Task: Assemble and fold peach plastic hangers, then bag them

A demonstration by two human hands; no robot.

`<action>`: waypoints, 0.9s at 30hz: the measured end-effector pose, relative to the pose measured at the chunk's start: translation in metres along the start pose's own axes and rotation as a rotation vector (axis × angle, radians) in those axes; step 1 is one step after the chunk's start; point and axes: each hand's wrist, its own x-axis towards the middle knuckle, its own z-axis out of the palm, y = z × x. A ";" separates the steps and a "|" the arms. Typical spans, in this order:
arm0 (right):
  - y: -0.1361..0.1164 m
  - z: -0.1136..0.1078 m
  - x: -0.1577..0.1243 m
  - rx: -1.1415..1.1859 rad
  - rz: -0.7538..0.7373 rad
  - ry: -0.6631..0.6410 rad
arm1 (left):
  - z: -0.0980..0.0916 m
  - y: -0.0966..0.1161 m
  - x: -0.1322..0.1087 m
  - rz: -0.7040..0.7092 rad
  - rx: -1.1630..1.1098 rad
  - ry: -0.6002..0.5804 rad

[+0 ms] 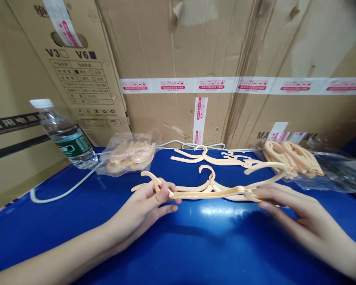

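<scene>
Between my two hands a cream plastic folding clothes hanger [207, 194] is held up above the blue table. My left hand [154, 200] is closed on its left end, where a short curved piece sticks up past the fingers. Pinched in my right hand [293, 209] is the other end, near the joint from which the large hook [280, 169] curves. Just behind it lies a second hanger [210, 180] on the table, partly hidden by the held one and my fingers. Farther back rests another hanger [192, 157], beside some smaller cream pieces [235, 157].
A clear bag of cream hanger parts [130, 154] lies at the left, another bag [296, 158] at the right. A water bottle [68, 136] leans at the far left. A white cable [74, 190] crosses the blue table [195, 245]. Cardboard boxes [172, 51] wall the back.
</scene>
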 end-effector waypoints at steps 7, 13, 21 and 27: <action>0.000 0.001 0.000 0.008 0.013 -0.002 | 0.007 0.004 -0.005 -0.043 -0.039 -0.055; -0.001 0.003 -0.002 0.029 0.040 0.034 | 0.007 0.005 -0.007 -0.102 -0.037 0.012; -0.003 0.003 -0.002 -0.021 -0.018 0.011 | 0.008 0.002 -0.006 -0.123 -0.027 0.142; -0.008 0.006 -0.005 -0.009 -0.022 -0.006 | 0.005 -0.001 -0.004 -0.030 0.041 0.170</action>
